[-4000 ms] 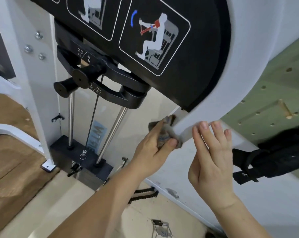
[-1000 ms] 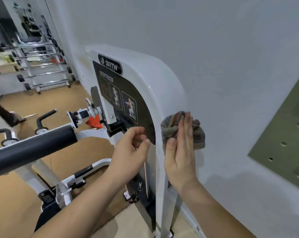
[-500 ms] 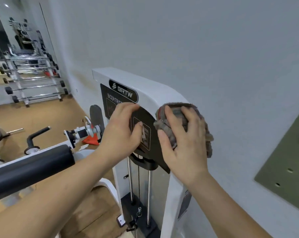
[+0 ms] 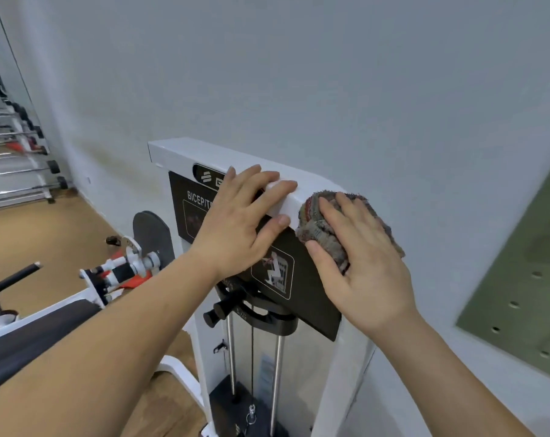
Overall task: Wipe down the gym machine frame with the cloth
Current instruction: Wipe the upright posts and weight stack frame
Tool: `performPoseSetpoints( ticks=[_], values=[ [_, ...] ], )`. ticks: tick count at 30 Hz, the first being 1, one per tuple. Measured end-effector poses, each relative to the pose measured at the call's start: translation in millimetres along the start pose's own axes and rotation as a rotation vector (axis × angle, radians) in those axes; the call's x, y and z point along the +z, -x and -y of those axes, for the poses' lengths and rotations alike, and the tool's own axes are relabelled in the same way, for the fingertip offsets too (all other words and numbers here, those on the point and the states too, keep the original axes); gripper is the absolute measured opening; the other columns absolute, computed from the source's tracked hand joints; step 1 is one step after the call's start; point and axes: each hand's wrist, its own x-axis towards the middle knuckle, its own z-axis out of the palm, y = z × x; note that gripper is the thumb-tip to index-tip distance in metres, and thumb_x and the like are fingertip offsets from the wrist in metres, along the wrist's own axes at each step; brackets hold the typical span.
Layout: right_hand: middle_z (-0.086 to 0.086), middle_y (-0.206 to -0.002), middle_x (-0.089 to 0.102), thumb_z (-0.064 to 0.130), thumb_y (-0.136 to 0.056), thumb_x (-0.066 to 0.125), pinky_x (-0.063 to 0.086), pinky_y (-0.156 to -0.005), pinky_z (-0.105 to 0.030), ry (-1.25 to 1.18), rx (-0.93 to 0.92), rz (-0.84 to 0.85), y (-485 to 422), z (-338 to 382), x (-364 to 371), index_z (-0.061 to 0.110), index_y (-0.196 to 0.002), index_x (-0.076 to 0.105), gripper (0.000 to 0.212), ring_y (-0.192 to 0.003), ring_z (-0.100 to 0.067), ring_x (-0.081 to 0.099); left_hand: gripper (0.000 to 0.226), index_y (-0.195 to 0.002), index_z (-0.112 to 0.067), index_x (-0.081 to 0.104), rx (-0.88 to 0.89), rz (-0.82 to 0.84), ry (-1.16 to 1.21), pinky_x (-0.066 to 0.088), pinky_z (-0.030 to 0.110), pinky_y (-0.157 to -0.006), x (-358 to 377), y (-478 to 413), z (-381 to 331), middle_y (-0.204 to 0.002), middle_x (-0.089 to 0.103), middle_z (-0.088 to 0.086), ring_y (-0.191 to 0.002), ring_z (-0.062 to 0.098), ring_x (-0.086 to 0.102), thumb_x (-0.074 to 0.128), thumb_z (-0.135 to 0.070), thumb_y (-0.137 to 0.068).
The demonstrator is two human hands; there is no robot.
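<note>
The gym machine's white frame (image 4: 185, 152) stands against the wall, with a black instruction panel (image 4: 311, 288) on its face. A bunched grey striped cloth (image 4: 318, 228) lies on the frame's rounded top right corner. My right hand (image 4: 359, 263) presses it there with fingers spread over it, thumb along its lower edge. My left hand (image 4: 239, 222) rests flat on the top edge of the frame just left of the cloth, fingers draped over the white bar, thumb on the black panel.
Below the panel hang chrome guide rods (image 4: 277, 380) and a black weight stack top (image 4: 254, 313). A padded arm rest (image 4: 31, 335) and a handle (image 4: 2, 288) sit to the left. A green pegboard (image 4: 526, 279) is on the wall to the right. A barbell rack (image 4: 18, 171) stands far left.
My right hand has slid the cloth up the frame's side to its rounded top corner. My left hand has moved from the black panel up onto the top edge.
</note>
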Motion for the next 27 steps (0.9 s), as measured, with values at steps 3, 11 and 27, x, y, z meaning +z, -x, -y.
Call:
performPoseSetpoints(
  ticks=[3, 11, 27],
  values=[
    [0.020, -0.167, 0.026, 0.066, -0.100, 0.040, 0.022, -0.124, -0.034, 0.056, 0.092, 0.119, -14.6, 12.2, -11.8, 0.046, -0.156, 0.036, 0.060, -0.156, -0.004, 0.014, 0.050, -0.146, -0.025, 0.055, 0.003, -0.021, 0.021, 0.017, 0.057, -0.125, 2.5, -4.3, 11.6, -0.141, 0.050, 0.008, -0.137, 0.031, 0.044, 0.056, -0.048, -0.101],
    [0.008, -0.161, 0.042, 0.064, -0.095, 0.043, 0.029, -0.123, -0.046, 0.016, 0.027, 0.111, -45.7, 18.7, 0.5, 0.039, -0.150, 0.048, 0.061, -0.152, -0.016, 0.031, 0.057, -0.150, -0.016, 0.052, 0.006, -0.098, 0.094, 0.021, 0.059, -0.123, 10.7, -2.4, 13.7, -0.139, 0.052, 0.010, -0.136, 0.030, 0.044, 0.060, -0.044, -0.100],
    [0.008, -0.170, 0.026, 0.056, -0.104, 0.047, 0.026, -0.125, -0.047, 0.022, 0.161, -0.105, 15.7, 13.7, 13.7, 0.047, -0.156, 0.037, 0.053, -0.158, -0.017, 0.017, 0.051, -0.145, -0.015, 0.055, -0.009, -0.113, 0.118, 0.021, 0.064, -0.119, 16.8, 0.2, 11.6, -0.139, 0.050, 0.012, -0.138, 0.032, 0.042, 0.056, -0.044, -0.102]
  ],
)
